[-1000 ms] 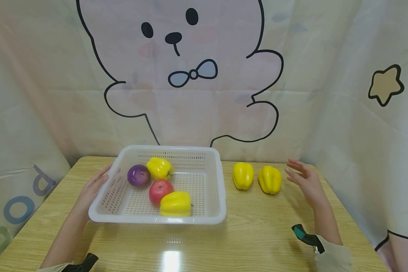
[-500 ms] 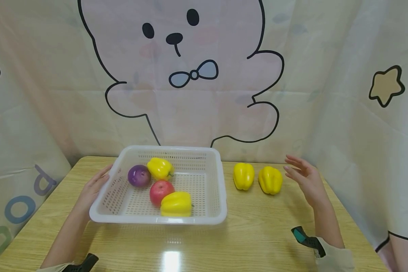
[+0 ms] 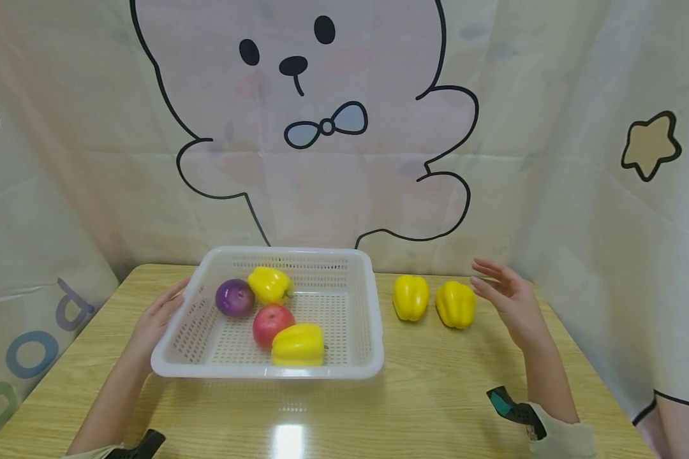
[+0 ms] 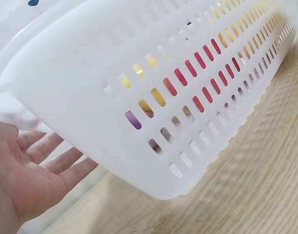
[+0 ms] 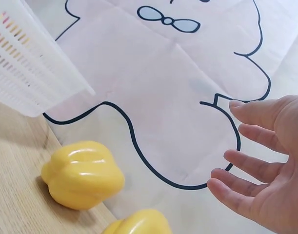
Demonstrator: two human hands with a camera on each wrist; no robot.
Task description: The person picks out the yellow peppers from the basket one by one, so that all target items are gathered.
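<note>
My left hand (image 3: 156, 319) lies along the left side of a white plastic basket (image 3: 353, 368), its fingers (image 4: 73, 163) extended against the basket's end wall. The thumb is hard to make out there. Inside the basket are a purple round fruit or vegetable (image 3: 235, 298), a red apple (image 3: 272, 324) and two yellow bell peppers, one at the back (image 3: 268, 284) and one at the front (image 3: 297, 345). Two more yellow bell peppers, a left one (image 3: 411, 298) and a right one (image 3: 456, 304), stand on the table. My right hand (image 3: 513, 305) hovers just right of them with fingers (image 5: 256, 165) spread, holding nothing.
A light wooden table (image 3: 436, 395) carries everything. Behind it hangs a pale curtain (image 3: 528, 210) with a cartoon bear, close to the table's back edge. Cloth also hangs on both sides. The basket's right wall is near the left loose pepper.
My right hand has shifted slightly left and up, nearer the right loose pepper. My left hand, the basket and the peppers have stayed put.
</note>
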